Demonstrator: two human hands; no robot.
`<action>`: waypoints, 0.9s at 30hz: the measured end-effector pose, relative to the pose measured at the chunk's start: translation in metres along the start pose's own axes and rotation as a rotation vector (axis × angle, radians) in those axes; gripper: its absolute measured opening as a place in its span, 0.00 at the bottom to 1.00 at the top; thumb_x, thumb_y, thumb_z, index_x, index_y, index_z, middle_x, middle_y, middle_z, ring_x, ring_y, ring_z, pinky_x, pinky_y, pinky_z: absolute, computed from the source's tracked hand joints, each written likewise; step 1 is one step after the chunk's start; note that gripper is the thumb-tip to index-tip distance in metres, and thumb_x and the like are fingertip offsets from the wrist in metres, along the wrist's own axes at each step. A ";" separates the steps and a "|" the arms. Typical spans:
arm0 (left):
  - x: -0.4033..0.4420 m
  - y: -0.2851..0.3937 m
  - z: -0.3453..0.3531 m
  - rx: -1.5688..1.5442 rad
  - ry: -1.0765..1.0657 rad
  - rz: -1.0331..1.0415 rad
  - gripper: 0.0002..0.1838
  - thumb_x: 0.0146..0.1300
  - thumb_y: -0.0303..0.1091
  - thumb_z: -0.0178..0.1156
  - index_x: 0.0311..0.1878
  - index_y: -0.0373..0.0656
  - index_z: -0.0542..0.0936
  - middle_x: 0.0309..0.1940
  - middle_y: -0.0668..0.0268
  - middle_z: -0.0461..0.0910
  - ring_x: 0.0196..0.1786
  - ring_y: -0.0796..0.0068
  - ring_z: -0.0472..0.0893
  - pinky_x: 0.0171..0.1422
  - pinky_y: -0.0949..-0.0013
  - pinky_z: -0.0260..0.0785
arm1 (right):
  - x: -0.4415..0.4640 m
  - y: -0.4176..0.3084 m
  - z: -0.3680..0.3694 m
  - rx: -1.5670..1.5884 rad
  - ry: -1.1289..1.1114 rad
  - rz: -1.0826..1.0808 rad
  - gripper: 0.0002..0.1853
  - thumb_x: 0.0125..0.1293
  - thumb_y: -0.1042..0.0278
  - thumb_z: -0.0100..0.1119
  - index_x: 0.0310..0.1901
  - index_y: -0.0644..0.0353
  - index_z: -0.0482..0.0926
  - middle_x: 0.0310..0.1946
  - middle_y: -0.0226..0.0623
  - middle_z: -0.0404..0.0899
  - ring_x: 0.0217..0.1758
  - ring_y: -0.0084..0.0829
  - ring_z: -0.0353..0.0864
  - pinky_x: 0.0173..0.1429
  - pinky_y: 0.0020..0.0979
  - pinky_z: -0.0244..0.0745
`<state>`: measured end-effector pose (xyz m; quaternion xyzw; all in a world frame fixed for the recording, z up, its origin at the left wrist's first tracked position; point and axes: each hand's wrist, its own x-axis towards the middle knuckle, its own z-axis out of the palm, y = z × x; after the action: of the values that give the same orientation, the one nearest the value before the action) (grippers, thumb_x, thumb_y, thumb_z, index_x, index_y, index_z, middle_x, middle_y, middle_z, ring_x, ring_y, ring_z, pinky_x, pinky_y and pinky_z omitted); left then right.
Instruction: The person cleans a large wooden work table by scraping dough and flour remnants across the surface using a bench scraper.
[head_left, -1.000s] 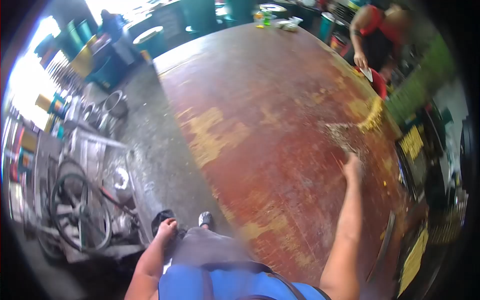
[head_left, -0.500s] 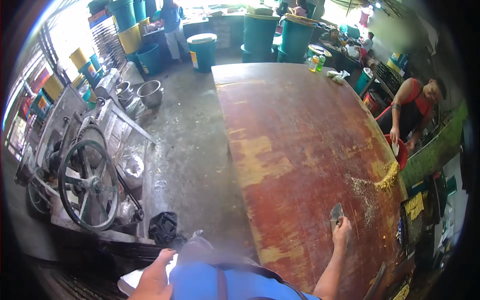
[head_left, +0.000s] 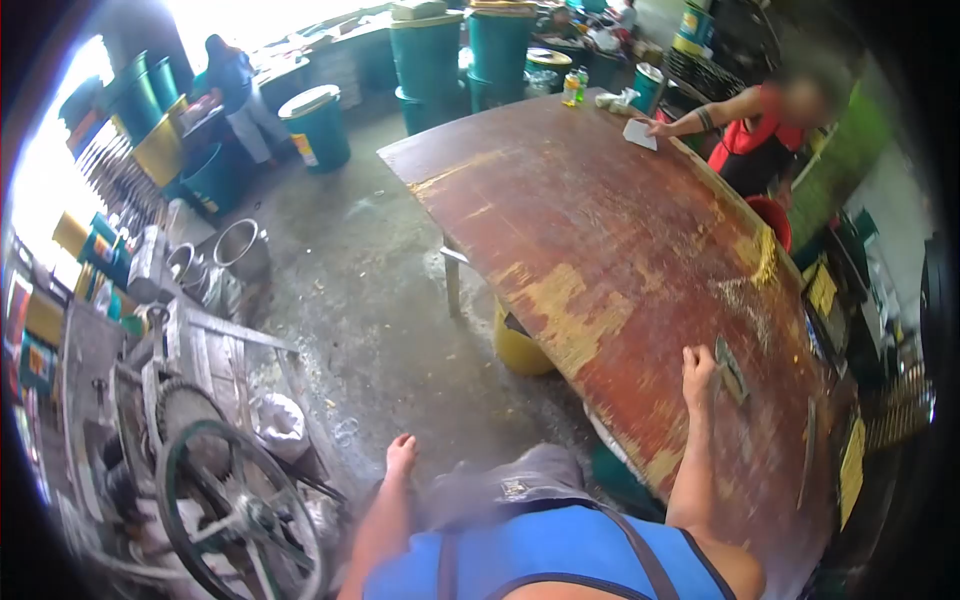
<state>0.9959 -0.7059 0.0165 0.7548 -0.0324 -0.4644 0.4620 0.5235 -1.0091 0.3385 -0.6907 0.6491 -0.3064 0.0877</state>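
Observation:
My right hand (head_left: 701, 374) is above the worn red-brown table (head_left: 620, 230), its fingers curled closed. Just right of it lies a scraper with a grey blade (head_left: 731, 368), close to the fingers but seemingly outside the grip. My left hand (head_left: 401, 453) hangs over the floor left of the table, fingers curled, with nothing visible in them. Yellow crumbs (head_left: 765, 260) lie along the table's right edge, with pale scattered bits beside them.
Across the table a person in red (head_left: 765, 130) reaches out with a flat white piece (head_left: 640, 134). A red bucket (head_left: 770, 220) stands by that person. A machine with a large wheel (head_left: 240, 515) is at left. Teal barrels (head_left: 430, 70) line the back.
My view has swung right. My right hand has shifted from over the scraper to its left side. My left hand has come forward. The other person's arm has moved from the red bucket to the table.

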 end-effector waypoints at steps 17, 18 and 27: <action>0.155 0.151 -0.178 0.083 0.275 0.010 0.33 0.66 0.61 0.40 0.35 0.38 0.82 0.24 0.62 0.81 0.30 0.69 0.80 0.37 0.65 0.68 | 0.121 -0.230 0.218 0.109 -0.041 0.132 0.05 0.63 0.69 0.58 0.35 0.59 0.80 0.30 0.43 0.83 0.34 0.39 0.84 0.40 0.39 0.76; 0.173 0.130 -0.200 0.115 0.296 -0.035 0.27 0.65 0.54 0.42 0.39 0.39 0.81 0.24 0.62 0.80 0.29 0.68 0.79 0.35 0.64 0.69 | 0.135 -0.243 0.244 0.136 -0.012 0.045 0.05 0.63 0.70 0.57 0.37 0.59 0.80 0.30 0.43 0.83 0.35 0.39 0.84 0.42 0.38 0.76; 0.239 0.176 -0.267 0.118 0.224 -0.398 0.19 0.63 0.43 0.56 0.49 0.39 0.74 0.32 0.58 0.75 0.26 0.64 0.77 0.23 0.64 0.70 | 0.239 -0.384 0.367 0.371 -0.099 -0.065 0.16 0.61 0.78 0.54 0.52 0.62 0.78 0.55 0.52 0.76 0.61 0.47 0.74 0.68 0.40 0.64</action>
<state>1.3937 -0.7426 0.0222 0.8189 0.1414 -0.4568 0.3173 1.0369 -1.2836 0.3197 -0.6975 0.5536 -0.3892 0.2356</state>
